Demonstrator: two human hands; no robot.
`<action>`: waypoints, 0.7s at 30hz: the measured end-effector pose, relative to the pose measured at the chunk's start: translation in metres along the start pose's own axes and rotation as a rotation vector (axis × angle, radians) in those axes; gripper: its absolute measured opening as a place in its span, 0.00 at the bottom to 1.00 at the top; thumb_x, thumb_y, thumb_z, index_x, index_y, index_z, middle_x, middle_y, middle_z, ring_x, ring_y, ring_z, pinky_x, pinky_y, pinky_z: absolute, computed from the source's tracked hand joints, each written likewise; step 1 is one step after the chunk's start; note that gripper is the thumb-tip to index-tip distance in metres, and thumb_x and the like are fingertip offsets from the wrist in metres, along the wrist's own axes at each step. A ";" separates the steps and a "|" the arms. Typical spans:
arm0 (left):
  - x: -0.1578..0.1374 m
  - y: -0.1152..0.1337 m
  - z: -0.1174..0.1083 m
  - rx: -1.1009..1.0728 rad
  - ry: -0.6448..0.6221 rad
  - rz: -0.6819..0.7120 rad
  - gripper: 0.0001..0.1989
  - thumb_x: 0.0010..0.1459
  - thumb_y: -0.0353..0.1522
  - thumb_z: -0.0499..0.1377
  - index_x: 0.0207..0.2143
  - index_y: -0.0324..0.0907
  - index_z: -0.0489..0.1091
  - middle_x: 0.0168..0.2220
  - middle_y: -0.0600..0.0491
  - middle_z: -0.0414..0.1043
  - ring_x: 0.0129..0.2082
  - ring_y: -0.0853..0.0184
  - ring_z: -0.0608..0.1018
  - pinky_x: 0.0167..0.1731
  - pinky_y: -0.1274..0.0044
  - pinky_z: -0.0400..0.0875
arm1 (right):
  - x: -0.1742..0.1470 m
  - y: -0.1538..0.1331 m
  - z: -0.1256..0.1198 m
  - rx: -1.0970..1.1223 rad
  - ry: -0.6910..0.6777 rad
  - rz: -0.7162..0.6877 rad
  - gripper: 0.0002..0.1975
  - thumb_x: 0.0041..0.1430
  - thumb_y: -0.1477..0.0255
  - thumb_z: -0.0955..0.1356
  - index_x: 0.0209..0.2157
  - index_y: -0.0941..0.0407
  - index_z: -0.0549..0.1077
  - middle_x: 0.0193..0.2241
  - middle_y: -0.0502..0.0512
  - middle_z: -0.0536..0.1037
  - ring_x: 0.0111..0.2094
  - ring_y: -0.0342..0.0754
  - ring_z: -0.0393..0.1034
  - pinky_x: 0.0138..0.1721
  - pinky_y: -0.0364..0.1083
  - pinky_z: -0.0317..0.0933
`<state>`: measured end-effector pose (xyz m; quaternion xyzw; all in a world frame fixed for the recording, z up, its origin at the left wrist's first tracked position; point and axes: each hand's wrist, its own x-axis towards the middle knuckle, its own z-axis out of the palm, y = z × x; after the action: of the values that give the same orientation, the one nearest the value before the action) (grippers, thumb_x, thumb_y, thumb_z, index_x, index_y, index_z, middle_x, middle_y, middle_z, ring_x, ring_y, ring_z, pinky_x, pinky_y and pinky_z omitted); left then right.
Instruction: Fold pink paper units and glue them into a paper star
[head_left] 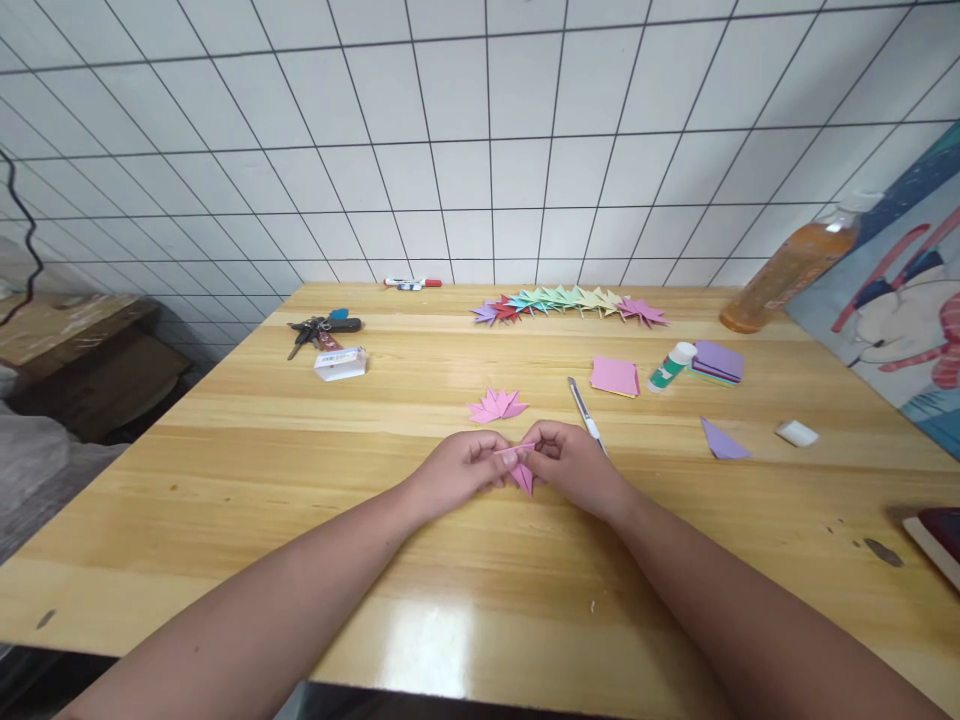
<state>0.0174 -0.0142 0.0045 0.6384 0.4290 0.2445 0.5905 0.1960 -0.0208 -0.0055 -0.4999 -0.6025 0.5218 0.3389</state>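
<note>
Between my two hands is a small piece of folded pink paper (523, 478), its pointed end hanging down. My left hand (471, 462) pinches it from the left, and my right hand (564, 462) pinches it from the right; the thumbs nearly meet on it. The fingers hide part of the folds. Just beyond my hands lies a pink folded paper fan shape (498, 404) with several points. A utility knife (586, 412) rests close to my right hand, its lower end partly hidden behind that hand.
Along the wall lies a row of multicoloured folded paper stars (566, 302). To the right are pink paper squares (615, 375), a glue stick (672, 366), purple paper squares (718, 361), a purple triangle (723, 440), an eraser (796, 433) and a leaning bottle (799, 265). Keys (319, 330), a small white box (341, 364) and markers (412, 284) lie left.
</note>
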 end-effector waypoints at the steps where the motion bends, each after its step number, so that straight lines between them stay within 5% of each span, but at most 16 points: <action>1: 0.000 0.000 0.000 -0.003 -0.009 0.003 0.16 0.55 0.42 0.54 0.29 0.37 0.71 0.25 0.51 0.72 0.26 0.70 0.72 0.25 0.81 0.64 | 0.000 0.000 0.000 -0.001 0.002 0.002 0.08 0.48 0.66 0.67 0.25 0.56 0.68 0.20 0.48 0.71 0.23 0.41 0.67 0.25 0.40 0.62; 11: 0.003 -0.002 0.001 0.038 0.025 -0.004 0.18 0.56 0.42 0.51 0.26 0.37 0.69 0.24 0.51 0.72 0.23 0.71 0.71 0.24 0.81 0.65 | -0.002 -0.007 -0.002 0.184 -0.050 0.077 0.10 0.51 0.63 0.66 0.27 0.56 0.69 0.23 0.49 0.73 0.26 0.43 0.69 0.31 0.43 0.67; 21: 0.002 -0.005 0.002 0.036 0.003 0.003 0.20 0.57 0.43 0.51 0.25 0.36 0.71 0.22 0.51 0.71 0.21 0.72 0.70 0.23 0.81 0.63 | 0.001 0.000 -0.003 0.088 0.037 0.042 0.10 0.51 0.66 0.65 0.22 0.57 0.68 0.19 0.48 0.70 0.21 0.41 0.66 0.26 0.41 0.63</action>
<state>0.0193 -0.0140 -0.0010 0.6493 0.4332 0.2387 0.5778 0.1986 -0.0187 -0.0049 -0.5063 -0.5621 0.5455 0.3606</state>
